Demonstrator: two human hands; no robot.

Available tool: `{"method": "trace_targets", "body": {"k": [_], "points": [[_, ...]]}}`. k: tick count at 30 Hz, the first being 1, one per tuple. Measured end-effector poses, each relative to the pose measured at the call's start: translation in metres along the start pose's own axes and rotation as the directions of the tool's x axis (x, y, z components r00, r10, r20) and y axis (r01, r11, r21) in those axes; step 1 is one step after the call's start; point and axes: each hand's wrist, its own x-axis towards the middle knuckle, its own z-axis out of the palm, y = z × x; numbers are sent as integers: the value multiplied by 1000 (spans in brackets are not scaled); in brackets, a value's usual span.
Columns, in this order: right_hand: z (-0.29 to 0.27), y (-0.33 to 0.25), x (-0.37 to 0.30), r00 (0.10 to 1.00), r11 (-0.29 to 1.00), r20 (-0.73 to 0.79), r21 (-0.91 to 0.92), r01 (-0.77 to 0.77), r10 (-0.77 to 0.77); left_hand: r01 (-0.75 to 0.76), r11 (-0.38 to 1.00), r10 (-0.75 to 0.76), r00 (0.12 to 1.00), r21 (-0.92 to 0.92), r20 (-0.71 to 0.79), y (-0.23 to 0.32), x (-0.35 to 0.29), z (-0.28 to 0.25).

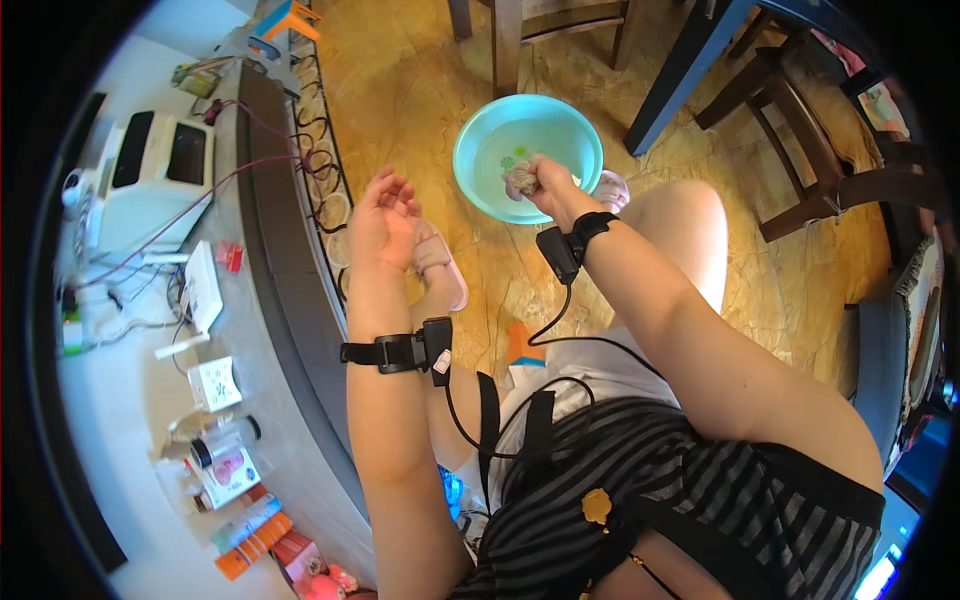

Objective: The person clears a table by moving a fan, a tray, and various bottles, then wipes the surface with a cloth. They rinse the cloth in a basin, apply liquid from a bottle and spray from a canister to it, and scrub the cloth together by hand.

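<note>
A round turquoise basin (461,160) stands on the tiled floor, holding what looks like clear water, with green leaf-like marks at its bottom. Above its near right side, my right hand (553,188) is closed round a small wadded grey-brown rag (522,179); its exact kind is hard to make out. My left hand (388,225) is raised left of the basin, palm up, fingers loosely bent and apart, with nothing in it. Each wrist wears a black strap with a small box and cable.
A long grey cabinet top (262,330) runs along the left, bearing a white router (203,287), a white appliance (160,165), bottles and boxes. Wooden chairs (790,130) and a dark table leg (690,75) stand right. My slippered feet flank the basin's near side.
</note>
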Motion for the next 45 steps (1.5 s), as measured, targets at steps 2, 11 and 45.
{"method": "trace_targets", "body": {"k": [2,11,45], "points": [[-10,9,23,989,996,-121,3,91,-90,84,996,-84,996,14,-3,-20,33,-9],[-70,32,98,977,-190,137,-968,167,161,67,992,-74,995,103,66,-31,117,55],[-60,197,5,989,-662,12,-741,110,151,18,995,-17,1000,99,-11,13,103,13]]}}
